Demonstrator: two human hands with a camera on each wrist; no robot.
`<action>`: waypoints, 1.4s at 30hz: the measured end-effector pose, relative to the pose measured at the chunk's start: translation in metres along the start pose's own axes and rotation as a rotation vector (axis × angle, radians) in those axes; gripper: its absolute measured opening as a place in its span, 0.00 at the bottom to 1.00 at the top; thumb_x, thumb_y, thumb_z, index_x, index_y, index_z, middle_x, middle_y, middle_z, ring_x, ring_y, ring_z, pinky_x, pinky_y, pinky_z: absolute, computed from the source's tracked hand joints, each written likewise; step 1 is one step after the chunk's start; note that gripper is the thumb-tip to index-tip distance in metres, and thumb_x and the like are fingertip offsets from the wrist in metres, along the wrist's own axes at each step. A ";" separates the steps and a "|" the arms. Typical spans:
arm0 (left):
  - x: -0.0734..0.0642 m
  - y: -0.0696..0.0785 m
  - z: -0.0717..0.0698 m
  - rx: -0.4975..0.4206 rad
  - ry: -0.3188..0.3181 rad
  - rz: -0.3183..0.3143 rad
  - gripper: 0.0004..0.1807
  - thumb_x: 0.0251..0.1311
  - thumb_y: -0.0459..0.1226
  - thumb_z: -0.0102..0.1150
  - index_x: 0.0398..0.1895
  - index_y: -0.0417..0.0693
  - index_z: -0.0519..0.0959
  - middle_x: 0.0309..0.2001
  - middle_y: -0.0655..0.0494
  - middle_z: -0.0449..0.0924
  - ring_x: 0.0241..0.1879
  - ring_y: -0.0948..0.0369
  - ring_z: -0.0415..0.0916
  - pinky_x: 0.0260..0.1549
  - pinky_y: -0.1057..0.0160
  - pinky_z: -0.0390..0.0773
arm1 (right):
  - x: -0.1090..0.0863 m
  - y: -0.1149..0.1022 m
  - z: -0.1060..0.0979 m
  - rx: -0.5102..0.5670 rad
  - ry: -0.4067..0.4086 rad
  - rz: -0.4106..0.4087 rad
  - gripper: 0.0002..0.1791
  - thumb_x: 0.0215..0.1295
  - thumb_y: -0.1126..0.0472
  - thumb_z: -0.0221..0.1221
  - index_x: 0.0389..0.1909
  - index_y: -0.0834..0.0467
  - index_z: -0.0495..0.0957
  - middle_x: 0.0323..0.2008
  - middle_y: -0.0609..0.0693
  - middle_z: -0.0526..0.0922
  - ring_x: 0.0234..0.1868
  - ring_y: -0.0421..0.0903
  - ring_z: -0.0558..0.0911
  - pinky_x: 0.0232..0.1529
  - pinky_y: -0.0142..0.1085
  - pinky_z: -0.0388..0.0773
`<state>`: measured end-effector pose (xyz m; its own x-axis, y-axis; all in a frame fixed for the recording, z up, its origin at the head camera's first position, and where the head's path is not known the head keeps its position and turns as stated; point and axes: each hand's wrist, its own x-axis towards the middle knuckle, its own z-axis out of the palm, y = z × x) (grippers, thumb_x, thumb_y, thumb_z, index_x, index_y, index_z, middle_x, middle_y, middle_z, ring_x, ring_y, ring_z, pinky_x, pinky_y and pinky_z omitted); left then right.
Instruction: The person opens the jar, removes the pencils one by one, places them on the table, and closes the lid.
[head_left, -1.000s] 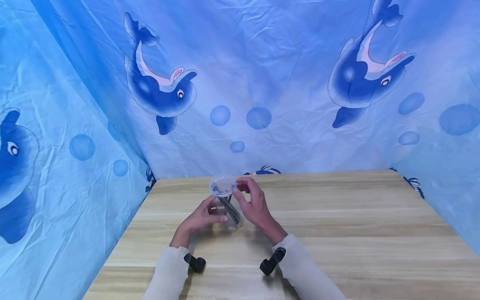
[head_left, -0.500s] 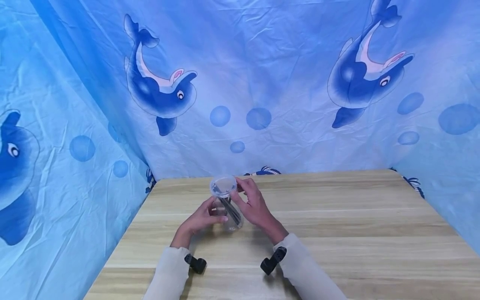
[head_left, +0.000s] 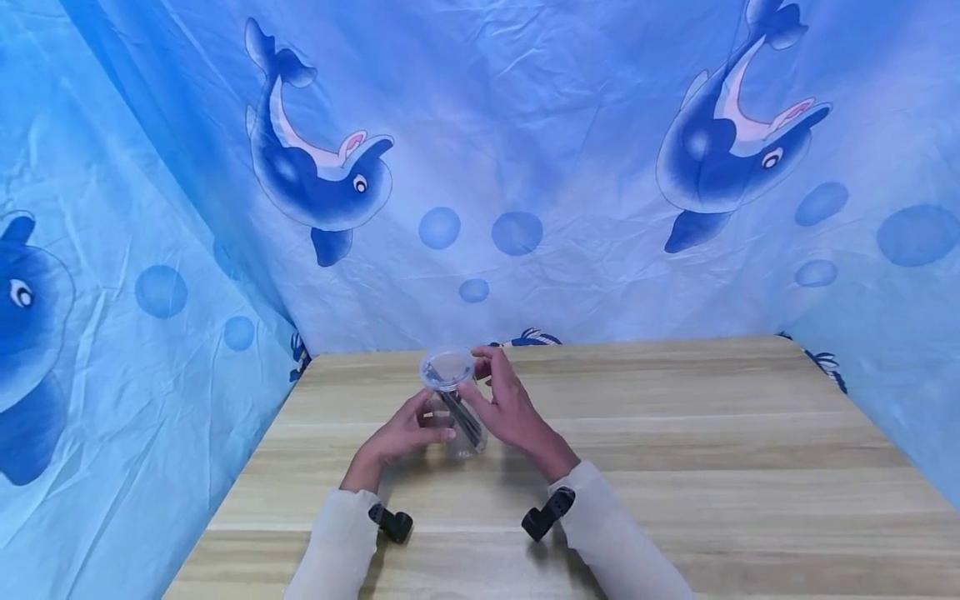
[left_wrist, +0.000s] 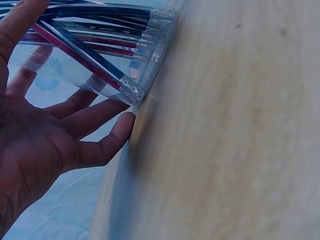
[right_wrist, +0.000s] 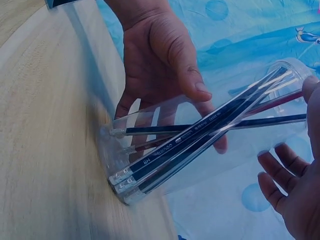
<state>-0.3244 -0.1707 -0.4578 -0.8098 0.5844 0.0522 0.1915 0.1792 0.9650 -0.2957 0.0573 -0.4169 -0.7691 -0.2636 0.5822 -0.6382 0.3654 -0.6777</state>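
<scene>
Right wrist view, clear cylindrical jar (right_wrist: pixel 212 161), crossed pencils (right_wrist: pixel 171 148) inside, left hand (head_left: pixel 405 435) gripping it, right hand (head_left: pixel 512 408) holding lid (head_left: pixel 447 368).

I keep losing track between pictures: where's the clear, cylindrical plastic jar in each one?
Head: the clear, cylindrical plastic jar is just left of centre, below the middle.
Left wrist: top left, partly cut off.
Right wrist: slanting across the centre to the right, base toward lower left.
Shared landmark: the pale wood-grain table.
</scene>
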 end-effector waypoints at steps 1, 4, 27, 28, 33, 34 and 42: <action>0.000 0.001 0.000 -0.001 0.000 0.002 0.50 0.60 0.34 0.69 0.80 0.63 0.50 0.66 0.35 0.67 0.63 0.39 0.70 0.62 0.41 0.68 | 0.001 0.000 0.000 0.010 -0.001 -0.008 0.26 0.75 0.52 0.54 0.66 0.57 0.58 0.46 0.52 0.73 0.49 0.50 0.74 0.51 0.47 0.74; -0.002 0.002 -0.003 -0.005 0.007 0.007 0.50 0.59 0.33 0.69 0.80 0.61 0.51 0.66 0.34 0.67 0.63 0.39 0.70 0.61 0.42 0.70 | 0.003 0.000 -0.001 0.034 -0.017 -0.020 0.23 0.78 0.54 0.50 0.66 0.59 0.60 0.48 0.53 0.73 0.51 0.49 0.75 0.52 0.49 0.75; -0.003 -0.001 -0.003 -0.002 -0.024 0.021 0.50 0.59 0.33 0.69 0.80 0.60 0.50 0.64 0.35 0.70 0.62 0.41 0.71 0.62 0.43 0.69 | 0.003 -0.001 0.004 0.012 -0.028 0.027 0.29 0.76 0.45 0.49 0.67 0.57 0.55 0.44 0.53 0.71 0.46 0.48 0.72 0.45 0.40 0.72; -0.003 -0.001 -0.003 -0.005 -0.021 0.019 0.50 0.59 0.33 0.69 0.80 0.59 0.50 0.64 0.35 0.70 0.62 0.41 0.71 0.62 0.42 0.69 | 0.002 0.000 0.004 0.008 -0.021 0.020 0.27 0.77 0.47 0.48 0.67 0.57 0.57 0.44 0.53 0.71 0.46 0.48 0.73 0.45 0.40 0.72; -0.004 -0.002 0.000 -0.003 -0.008 0.004 0.50 0.59 0.33 0.70 0.80 0.59 0.51 0.65 0.35 0.69 0.62 0.40 0.70 0.62 0.41 0.68 | 0.002 0.002 0.004 -0.009 0.000 -0.009 0.23 0.80 0.52 0.43 0.69 0.57 0.62 0.46 0.53 0.70 0.45 0.47 0.73 0.44 0.41 0.74; -0.004 -0.001 0.000 -0.002 -0.007 0.001 0.50 0.59 0.33 0.70 0.80 0.59 0.51 0.65 0.35 0.69 0.63 0.40 0.70 0.62 0.40 0.68 | 0.002 0.002 0.004 -0.013 -0.003 -0.010 0.24 0.80 0.51 0.42 0.71 0.57 0.62 0.46 0.54 0.70 0.45 0.47 0.73 0.45 0.41 0.74; 0.000 0.002 0.003 -0.001 -0.006 -0.016 0.50 0.59 0.34 0.70 0.79 0.63 0.52 0.66 0.38 0.67 0.63 0.41 0.69 0.62 0.42 0.68 | 0.004 -0.003 -0.001 -0.084 -0.043 0.070 0.42 0.71 0.30 0.43 0.77 0.50 0.56 0.47 0.53 0.67 0.46 0.54 0.73 0.37 0.39 0.69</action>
<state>-0.3226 -0.1682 -0.4567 -0.8097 0.5858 0.0349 0.1779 0.1883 0.9659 -0.2969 0.0559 -0.4125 -0.8134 -0.2728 0.5138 -0.5794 0.4570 -0.6748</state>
